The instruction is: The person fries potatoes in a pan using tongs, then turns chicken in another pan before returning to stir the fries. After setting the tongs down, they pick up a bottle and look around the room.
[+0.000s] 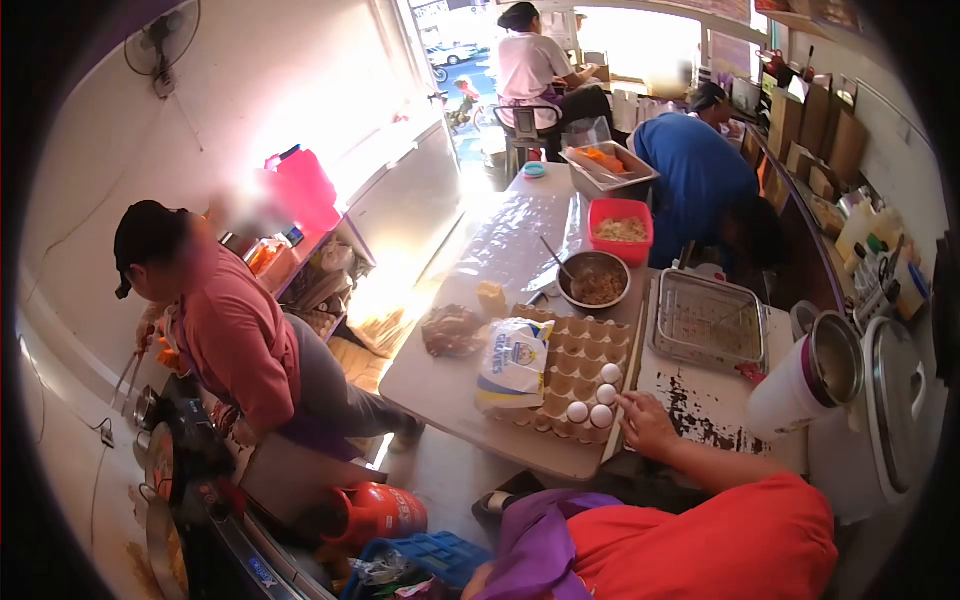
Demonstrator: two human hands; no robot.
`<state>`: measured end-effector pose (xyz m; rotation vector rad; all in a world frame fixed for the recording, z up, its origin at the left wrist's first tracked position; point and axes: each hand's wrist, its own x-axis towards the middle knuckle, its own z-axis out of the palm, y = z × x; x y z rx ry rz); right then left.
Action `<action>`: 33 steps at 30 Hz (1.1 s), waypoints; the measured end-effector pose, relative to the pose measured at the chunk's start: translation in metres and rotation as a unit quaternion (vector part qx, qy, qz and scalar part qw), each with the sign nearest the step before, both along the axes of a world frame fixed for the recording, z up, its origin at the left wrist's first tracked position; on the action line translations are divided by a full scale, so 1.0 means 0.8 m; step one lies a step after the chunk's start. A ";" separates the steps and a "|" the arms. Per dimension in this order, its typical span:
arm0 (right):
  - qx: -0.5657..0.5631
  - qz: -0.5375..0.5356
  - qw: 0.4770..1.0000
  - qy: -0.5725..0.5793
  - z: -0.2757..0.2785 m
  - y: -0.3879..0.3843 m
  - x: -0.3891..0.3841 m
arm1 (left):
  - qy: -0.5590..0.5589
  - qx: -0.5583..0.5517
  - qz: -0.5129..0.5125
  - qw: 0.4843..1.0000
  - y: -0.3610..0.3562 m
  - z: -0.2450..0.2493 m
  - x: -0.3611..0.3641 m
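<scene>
My right hand (646, 424) reaches from an orange sleeve onto the near right corner of a cardboard egg tray (570, 355) on the table (440, 385). Its fingers are spread, and the fingertips touch the white eggs (601, 415) that fill the tray's near right cups; the other cups are bare. A white printed bag (514, 362) lies across the tray's left side. My left hand is out of view.
Beyond the tray are a metal bowl of food (594, 281), a red tub (620, 231) and a steel tray (706, 321). A cooker (898, 405) stands right. A person in pink (245, 345) works at left near a red gas cylinder (375, 511); two people are farther back.
</scene>
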<state>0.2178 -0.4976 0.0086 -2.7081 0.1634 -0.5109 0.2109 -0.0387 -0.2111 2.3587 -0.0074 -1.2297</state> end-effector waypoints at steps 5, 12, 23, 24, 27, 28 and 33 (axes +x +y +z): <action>-0.124 -0.077 0.989 0.034 -0.055 -0.064 -0.074 | -0.008 0.077 -0.004 0.997 0.012 -0.008 0.009; -0.100 -0.077 0.992 0.021 -0.072 -0.078 -0.096 | -0.044 0.077 -0.071 0.994 -0.012 0.005 0.040; -0.090 -0.077 0.991 0.055 -0.082 -0.081 -0.094 | -0.063 0.054 -0.113 0.990 -0.026 0.022 0.025; -0.090 -0.074 0.992 0.049 -0.081 -0.082 -0.094 | -0.059 0.058 -0.110 0.991 -0.020 0.021 0.014; -0.095 -0.076 0.991 0.046 -0.083 -0.082 -0.094 | -0.047 0.069 -0.113 0.990 -0.006 0.020 -0.010; -0.092 -0.076 0.992 0.047 -0.084 -0.080 -0.094 | -0.041 0.073 -0.117 0.990 -0.005 0.018 -0.018; -0.081 -0.072 0.993 0.044 -0.080 -0.083 -0.093 | -0.010 0.084 -0.139 0.987 -0.008 0.014 -0.054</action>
